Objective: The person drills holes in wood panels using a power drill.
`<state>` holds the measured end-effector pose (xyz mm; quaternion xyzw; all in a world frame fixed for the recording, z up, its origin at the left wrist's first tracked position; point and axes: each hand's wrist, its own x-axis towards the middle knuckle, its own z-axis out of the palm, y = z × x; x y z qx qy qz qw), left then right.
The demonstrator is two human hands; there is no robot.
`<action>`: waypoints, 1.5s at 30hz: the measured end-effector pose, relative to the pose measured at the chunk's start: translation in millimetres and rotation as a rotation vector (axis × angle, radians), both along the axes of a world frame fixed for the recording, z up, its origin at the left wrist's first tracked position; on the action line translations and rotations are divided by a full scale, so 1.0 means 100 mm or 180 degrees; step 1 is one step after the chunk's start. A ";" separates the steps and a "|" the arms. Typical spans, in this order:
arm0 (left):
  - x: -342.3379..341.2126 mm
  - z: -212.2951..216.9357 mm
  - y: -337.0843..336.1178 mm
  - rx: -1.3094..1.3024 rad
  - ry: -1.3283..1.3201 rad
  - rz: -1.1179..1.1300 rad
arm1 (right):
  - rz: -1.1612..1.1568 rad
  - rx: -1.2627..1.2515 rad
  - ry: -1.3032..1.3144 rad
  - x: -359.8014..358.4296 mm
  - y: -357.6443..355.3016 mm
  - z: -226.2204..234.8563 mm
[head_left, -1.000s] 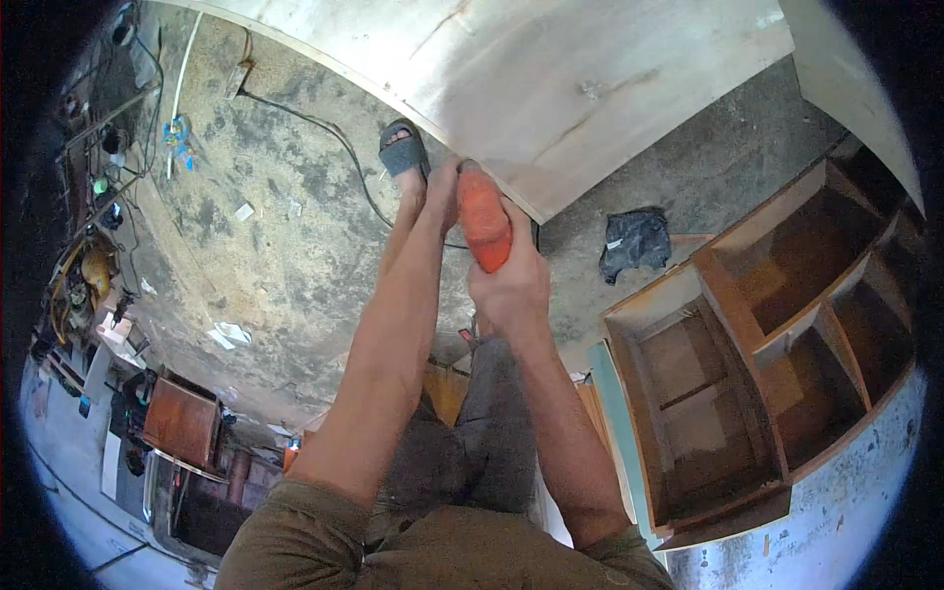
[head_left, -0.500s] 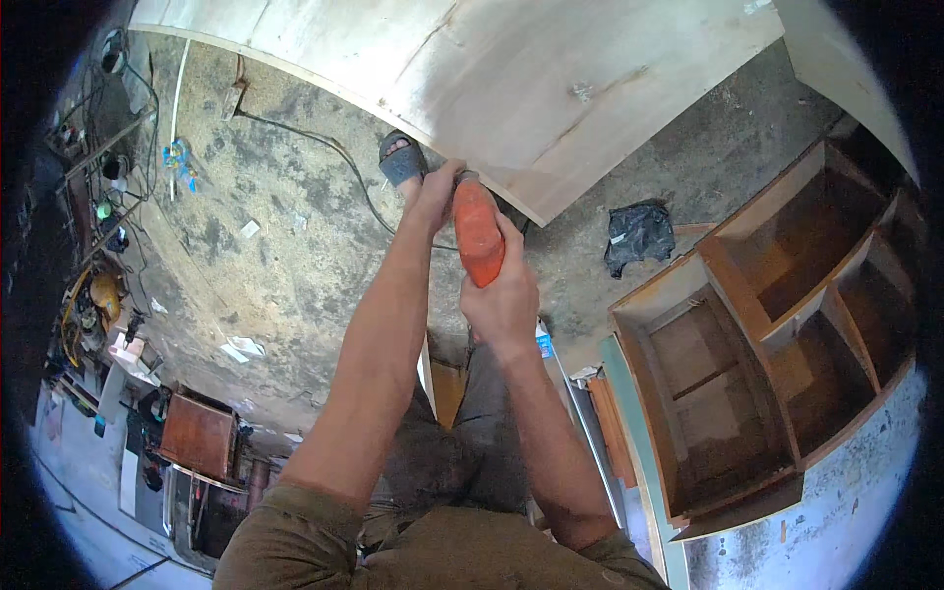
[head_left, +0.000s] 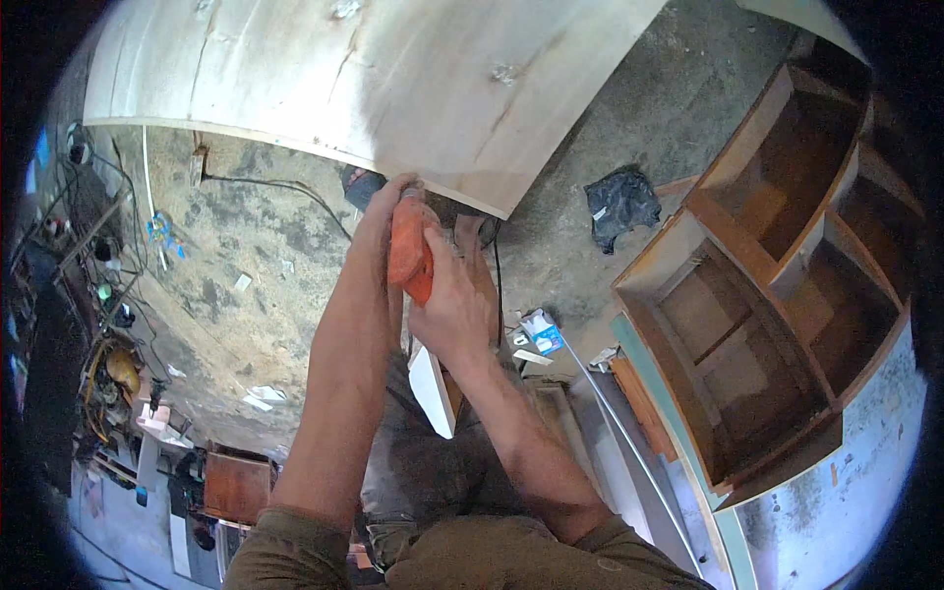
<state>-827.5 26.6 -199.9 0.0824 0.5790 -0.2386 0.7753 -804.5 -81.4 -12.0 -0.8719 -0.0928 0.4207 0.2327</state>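
Note:
An orange power drill (head_left: pixel 409 251) points away from me, its front end close to the near edge of a large pale wooden panel (head_left: pixel 442 108). My right hand (head_left: pixel 454 313) is wrapped around the drill's handle. Up at the drill's nose, against the panel's edge, my left hand (head_left: pixel 385 208) has its fingers curled together. Whatever those fingers pinch is hidden, and so is the drill's tip. My feet are partly covered by the hands and the panel.
An open wooden cabinet frame with compartments (head_left: pixel 728 349) stands on the right. A crumpled black plastic bag (head_left: pixel 621 209) lies on the floor beside it. A dark cable (head_left: pixel 285 185) runs across the floor, and a white board (head_left: pixel 430 393) shows between my legs. Clutter and wires fill the left side.
The view has shifted, so the panel and cabinet appear displaced. My hands and the drill sit further left in the picture, still at the panel's edge, and more of the white board shows.

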 end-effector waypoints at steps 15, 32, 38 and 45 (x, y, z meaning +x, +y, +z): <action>-0.04 -0.29 -0.04 -0.0223 -0.0056 -0.0167 | -0.0233 0.0317 0.0111 0.02 -0.38 -0.02; -0.29 -0.15 -1.09 0.1499 -0.1117 -0.1425 | -0.0952 -0.0049 0.0095 0.02 -1.84 0.16; -0.19 -0.22 -1.33 0.1069 -0.0967 -0.1421 | -0.1040 0.0132 0.0200 0.00 -2.08 0.01; -0.02 -0.27 -1.62 0.1213 -0.0856 -0.1499 | -0.0882 0.0222 0.0037 -0.02 -2.11 -0.09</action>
